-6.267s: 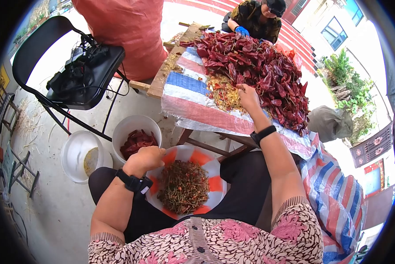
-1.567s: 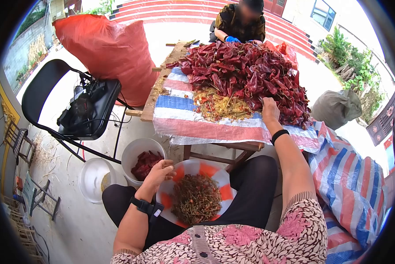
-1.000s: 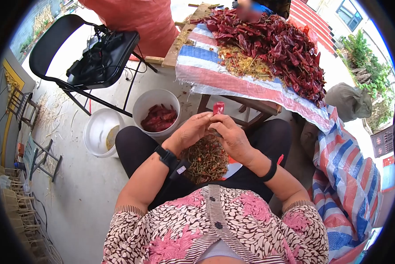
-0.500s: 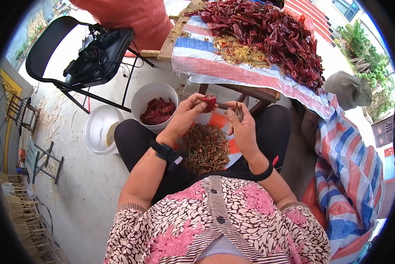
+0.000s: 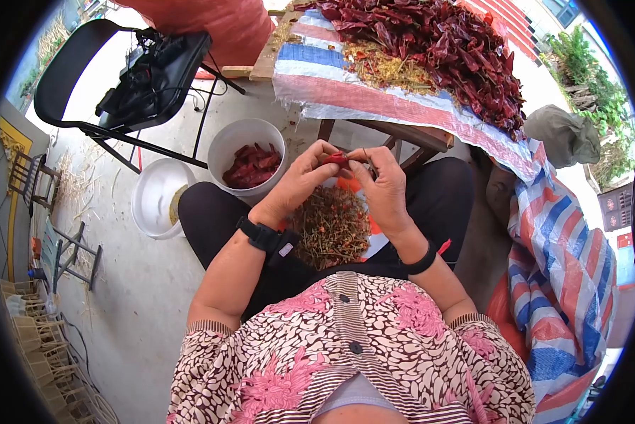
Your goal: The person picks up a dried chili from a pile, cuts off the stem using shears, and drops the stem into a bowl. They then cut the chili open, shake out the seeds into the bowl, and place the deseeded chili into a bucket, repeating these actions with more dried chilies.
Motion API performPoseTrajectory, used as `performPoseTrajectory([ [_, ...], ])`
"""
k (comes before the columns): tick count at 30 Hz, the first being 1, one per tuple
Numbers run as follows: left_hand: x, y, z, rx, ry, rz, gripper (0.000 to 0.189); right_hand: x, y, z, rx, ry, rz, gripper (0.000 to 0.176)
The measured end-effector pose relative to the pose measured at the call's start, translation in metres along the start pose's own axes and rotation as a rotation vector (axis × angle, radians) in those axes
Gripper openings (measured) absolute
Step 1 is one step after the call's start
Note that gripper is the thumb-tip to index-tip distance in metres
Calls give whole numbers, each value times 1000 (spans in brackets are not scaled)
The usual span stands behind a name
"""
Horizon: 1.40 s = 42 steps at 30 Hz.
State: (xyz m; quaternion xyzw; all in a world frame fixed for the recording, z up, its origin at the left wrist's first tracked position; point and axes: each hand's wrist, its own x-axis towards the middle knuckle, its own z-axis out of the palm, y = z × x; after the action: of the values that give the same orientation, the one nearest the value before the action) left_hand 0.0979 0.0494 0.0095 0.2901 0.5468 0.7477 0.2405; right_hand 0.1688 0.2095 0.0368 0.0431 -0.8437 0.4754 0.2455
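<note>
My left hand [image 5: 309,173] is closed around a dried red chili pepper [image 5: 337,157], holding it in front of my lap. My right hand [image 5: 385,180] meets it there, thumb and fingers pinched at the pepper's right end. A thin, dark, scissors-like tool [image 5: 369,161] shows in part among the right fingers; the rest of it is covered. Under both hands, a heap of cut stems and chili bits [image 5: 331,230] lies between my knees.
A white bucket [image 5: 222,138] with dried red peppers stands ahead on the left, beside a white tub [image 5: 142,205]. A table with a striped sheet [image 5: 346,92] bears a large pile of dried peppers [image 5: 430,49]. A black folding chair [image 5: 66,78] stands at the far left.
My right hand has moved left and up to the pepper, so both hands now touch at it. The tool in the right hand is more hidden than before.
</note>
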Motion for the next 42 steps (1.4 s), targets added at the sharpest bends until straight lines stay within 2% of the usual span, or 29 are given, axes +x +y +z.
performPoseTrajectory([
  [3, 0, -3, 0, -237, -27, -163, 26, -2, 0, 1, 27, -19, 19, 15],
  [6, 0, 1, -3, -135, 2, -207, 29, -2, 0, -2, 18, -64, 113, 20],
  [9, 3, -3, -11, -321, -53, -141, 31, -2, 1, -9, 22, -84, 156, 29],
  [13, 3, 3, -3, -209, 18, -112, 25, -5, 0, -16, 6, -142, 208, 37],
  [16, 5, -2, -3, -158, 39, -52, 20, -3, -10, -20, -65, -129, 200, 36],
  [19, 6, -6, -5, -84, 52, 0, 19, -1, -16, -23, -255, -95, 59, 33],
  [22, 5, -8, -5, -19, 120, 15, 17, 1, -23, -27, -300, -153, 119, 30],
  [27, 4, -10, -4, 100, 235, 17, 16, 2, -23, -23, -306, -169, 112, 30],
  [36, 3, -7, 3, 331, 273, 51, 17, 2, -19, -17, -374, -162, 87, 27],
  [42, 3, -15, 2, 402, 337, 229, 18, 1, -18, -14, -438, -165, 54, 25],
])
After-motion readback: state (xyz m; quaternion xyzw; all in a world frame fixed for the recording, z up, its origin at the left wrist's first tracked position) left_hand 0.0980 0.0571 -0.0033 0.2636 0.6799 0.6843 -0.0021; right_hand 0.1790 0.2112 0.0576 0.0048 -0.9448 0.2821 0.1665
